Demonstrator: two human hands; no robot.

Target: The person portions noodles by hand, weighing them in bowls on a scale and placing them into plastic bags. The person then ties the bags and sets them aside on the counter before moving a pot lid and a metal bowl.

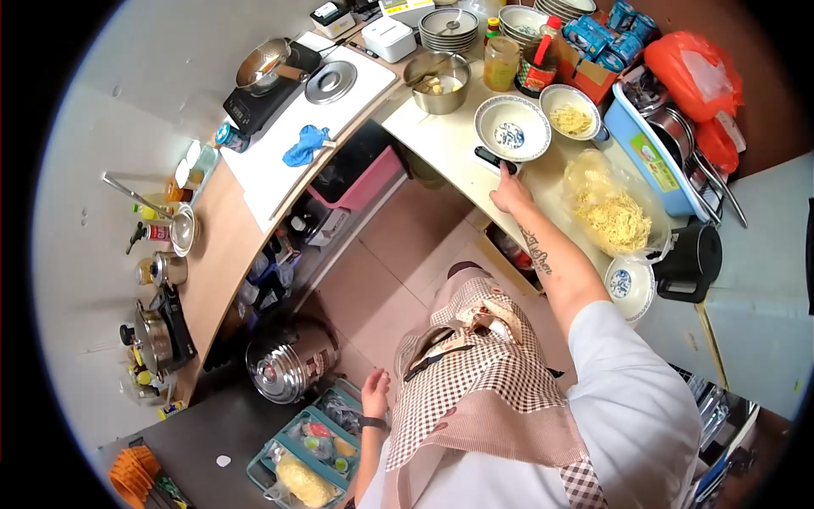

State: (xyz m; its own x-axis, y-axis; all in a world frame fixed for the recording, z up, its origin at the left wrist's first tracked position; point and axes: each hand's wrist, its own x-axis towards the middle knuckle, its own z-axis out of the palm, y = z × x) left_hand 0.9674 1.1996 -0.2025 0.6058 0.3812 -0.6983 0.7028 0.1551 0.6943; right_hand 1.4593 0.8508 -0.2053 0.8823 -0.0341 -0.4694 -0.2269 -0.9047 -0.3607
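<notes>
My right hand (511, 192) reaches over the counter's front edge, its index finger stretched onto the black front of a small scale (495, 161). A white bowl with a blue pattern (511, 127) sits on that scale, and nothing shows inside it. To its right stands a smaller bowl of noodles (570, 113). An open plastic bag of yellow noodles (615, 212) lies nearer me, with another patterned bowl (629, 287) beside it. My left hand (376, 394) hangs low by the apron, holding nothing, its fingers loosely curled and apart.
A steel pot (437, 83), jars and bottles line the counter's back. Stacked plates (448, 32) stand behind. A blue basin (653, 144) and black kettle (691, 263) are at the right. Left are a pan (263, 66), blue cloth (306, 146) and large steel pot (288, 360).
</notes>
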